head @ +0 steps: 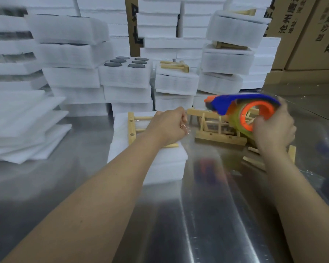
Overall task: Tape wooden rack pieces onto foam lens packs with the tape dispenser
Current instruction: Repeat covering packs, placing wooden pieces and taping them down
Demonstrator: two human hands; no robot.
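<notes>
A white foam lens pack (pixel 160 164) lies on the steel table in front of me, with a flat wooden rack piece (pixel 131 128) on its top. My left hand (pixel 169 127) sits over that rack piece, fingers curled and pinching a strip of clear tape at its right side. My right hand (pixel 273 130) grips the blue and orange tape dispenser (pixel 243 109), held in the air to the right of the pack. Behind the dispenser stands an assembled wooden rack (pixel 218 133).
Stacks of foam packs (pixel 125 78) fill the back, one with dark round lenses showing, some with rack pieces (pixel 175 65) on top. Loose foam sheets (pixel 23 130) pile at the left. More rack pieces (pixel 254 160) lie under my right wrist. Cardboard boxes (pixel 308 35) stand at the right.
</notes>
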